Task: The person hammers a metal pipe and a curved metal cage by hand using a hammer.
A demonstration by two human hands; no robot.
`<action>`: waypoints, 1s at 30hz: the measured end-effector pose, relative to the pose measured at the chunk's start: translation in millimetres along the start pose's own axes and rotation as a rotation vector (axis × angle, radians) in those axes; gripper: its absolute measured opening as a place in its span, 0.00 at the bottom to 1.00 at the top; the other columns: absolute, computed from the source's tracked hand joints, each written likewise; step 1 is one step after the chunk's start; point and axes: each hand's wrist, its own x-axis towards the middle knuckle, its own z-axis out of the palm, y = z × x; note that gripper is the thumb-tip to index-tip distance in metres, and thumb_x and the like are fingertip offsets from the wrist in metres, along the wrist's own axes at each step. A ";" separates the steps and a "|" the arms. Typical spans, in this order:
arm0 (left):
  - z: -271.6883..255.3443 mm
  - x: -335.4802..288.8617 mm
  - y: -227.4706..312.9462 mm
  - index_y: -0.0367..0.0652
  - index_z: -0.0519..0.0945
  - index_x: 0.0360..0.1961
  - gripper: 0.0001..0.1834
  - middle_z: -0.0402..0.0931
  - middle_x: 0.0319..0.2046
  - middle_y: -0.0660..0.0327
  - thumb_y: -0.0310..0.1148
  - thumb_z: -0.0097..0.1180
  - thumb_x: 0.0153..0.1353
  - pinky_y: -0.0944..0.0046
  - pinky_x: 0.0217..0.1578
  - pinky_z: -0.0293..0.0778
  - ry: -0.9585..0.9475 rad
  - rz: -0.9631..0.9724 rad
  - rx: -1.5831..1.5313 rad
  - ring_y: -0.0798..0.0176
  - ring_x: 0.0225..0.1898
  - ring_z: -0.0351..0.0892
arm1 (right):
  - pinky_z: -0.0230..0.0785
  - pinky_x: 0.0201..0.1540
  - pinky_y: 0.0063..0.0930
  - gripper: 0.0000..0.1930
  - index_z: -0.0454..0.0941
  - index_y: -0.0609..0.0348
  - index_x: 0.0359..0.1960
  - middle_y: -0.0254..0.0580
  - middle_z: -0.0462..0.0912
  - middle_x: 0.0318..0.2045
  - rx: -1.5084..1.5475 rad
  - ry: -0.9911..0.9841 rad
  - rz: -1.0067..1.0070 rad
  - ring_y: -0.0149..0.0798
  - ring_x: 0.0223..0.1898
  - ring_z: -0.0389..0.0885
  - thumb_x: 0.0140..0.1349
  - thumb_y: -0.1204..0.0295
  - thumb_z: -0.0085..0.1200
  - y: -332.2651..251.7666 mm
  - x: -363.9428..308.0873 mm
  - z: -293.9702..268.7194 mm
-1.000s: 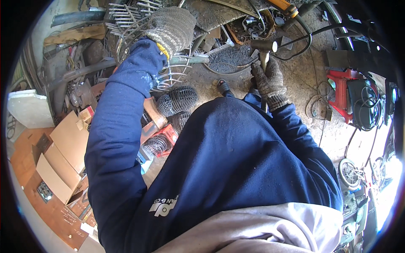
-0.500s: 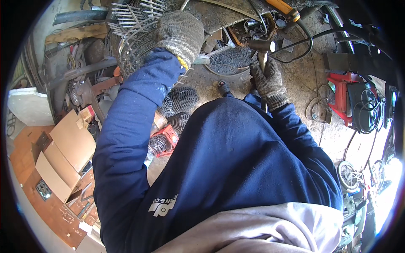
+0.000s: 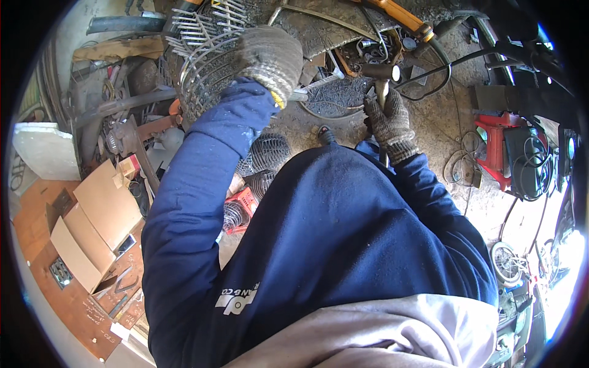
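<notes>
The right hand (image 3: 391, 122) (gloved, like the other) is wrapped around the hammer (image 3: 383, 91), below its head. The left hand (image 3: 270, 58) is beside a curved wire frame (image 3: 197, 72), fingers hidden: I cannot tell its grip.

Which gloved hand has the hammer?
The right hand, gripping the hammer by its handle; the left hand is at the wire cage, no hammer visible there.

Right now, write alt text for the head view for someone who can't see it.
A grey-gloved right hand holds a metal-headed hammer, while the left hand, gloved alike, hides part of a curved metal wire frame. Rounded dark wirework and an open brown cardboard box lie to the left.
</notes>
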 end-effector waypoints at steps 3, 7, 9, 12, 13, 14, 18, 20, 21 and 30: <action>-11.7 4.7 5.6 0.42 0.90 0.37 0.12 0.86 0.36 0.49 0.37 0.61 0.60 0.43 0.34 0.80 -0.047 0.066 -0.048 0.47 0.39 0.88 | 0.75 0.28 0.30 0.20 0.71 0.58 0.53 0.39 0.80 0.27 0.008 0.012 0.024 0.32 0.24 0.82 0.67 0.61 0.62 0.3 1.8 -2.7; -3.2 21.0 6.5 0.44 0.90 0.40 0.13 0.88 0.38 0.49 0.39 0.60 0.61 0.42 0.38 0.81 -0.125 0.059 -0.143 0.46 0.42 0.88 | 0.75 0.27 0.29 0.20 0.70 0.58 0.55 0.39 0.81 0.27 0.033 -0.026 0.001 0.31 0.24 0.81 0.68 0.63 0.62 2.9 1.5 -2.7; -15.8 20.8 0.5 0.44 0.90 0.41 0.14 0.88 0.41 0.49 0.39 0.61 0.61 0.40 0.39 0.82 -0.172 0.051 -0.190 0.46 0.44 0.88 | 0.75 0.27 0.29 0.22 0.70 0.58 0.57 0.40 0.81 0.28 0.033 -0.011 -0.016 0.31 0.25 0.81 0.68 0.63 0.62 3.8 0.9 -3.7; -13.4 22.0 -3.7 0.45 0.90 0.44 0.15 0.87 0.44 0.49 0.40 0.61 0.62 0.38 0.40 0.81 -0.238 0.024 -0.246 0.46 0.46 0.88 | 0.75 0.27 0.28 0.24 0.69 0.58 0.60 0.40 0.81 0.29 0.065 0.000 -0.009 0.30 0.25 0.81 0.68 0.62 0.62 -1.0 -2.6 -5.7; -14.9 19.4 -4.4 0.46 0.90 0.45 0.15 0.87 0.44 0.49 0.40 0.60 0.63 0.38 0.41 0.81 -0.242 0.021 -0.250 0.47 0.46 0.88 | 0.75 0.27 0.28 0.24 0.69 0.58 0.60 0.40 0.81 0.29 0.079 0.002 0.000 0.30 0.25 0.81 0.68 0.62 0.62 -3.4 -3.9 -6.2; -9.1 21.4 -6.2 0.45 0.89 0.45 0.15 0.87 0.44 0.48 0.39 0.60 0.63 0.37 0.42 0.81 -0.246 0.024 -0.289 0.46 0.47 0.88 | 0.75 0.27 0.28 0.25 0.69 0.58 0.61 0.40 0.81 0.29 0.065 0.008 -0.008 0.30 0.25 0.81 0.68 0.62 0.62 -1.3 -2.9 -6.5; 18.2 20.5 0.2 0.44 0.89 0.42 0.19 0.87 0.39 0.50 0.47 0.64 0.60 0.43 0.41 0.83 -0.082 -0.018 -0.188 0.46 0.43 0.88 | 0.75 0.27 0.28 0.25 0.69 0.58 0.61 0.40 0.81 0.29 0.031 0.031 -0.033 0.30 0.25 0.81 0.68 0.62 0.62 1.7 -3.1 -9.7; 10.3 11.1 -8.1 0.43 0.90 0.40 0.17 0.87 0.38 0.51 0.44 0.65 0.59 0.44 0.41 0.83 -0.060 0.017 -0.166 0.47 0.43 0.88 | 0.75 0.27 0.29 0.24 0.69 0.58 0.60 0.39 0.81 0.29 0.051 0.010 -0.021 0.30 0.25 0.81 0.68 0.62 0.62 0.0 -6.1 -8.1; 5.0 6.1 -12.5 0.43 0.90 0.39 0.16 0.87 0.38 0.51 0.43 0.65 0.59 0.44 0.40 0.83 -0.049 0.035 -0.155 0.47 0.43 0.88 | 0.75 0.27 0.29 0.24 0.69 0.58 0.60 0.39 0.81 0.29 0.064 -0.008 -0.003 0.30 0.24 0.81 0.68 0.62 0.62 0.6 -6.8 -7.4; -2.2 2.2 -25.2 0.43 0.90 0.37 0.12 0.87 0.36 0.53 0.37 0.63 0.56 0.46 0.39 0.83 -0.032 0.239 -0.094 0.46 0.42 0.88 | 0.76 0.36 0.32 0.24 0.70 0.57 0.61 0.42 0.81 0.37 -0.064 -0.034 -0.133 0.34 0.33 0.81 0.69 0.61 0.61 14.7 -10.6 -9.9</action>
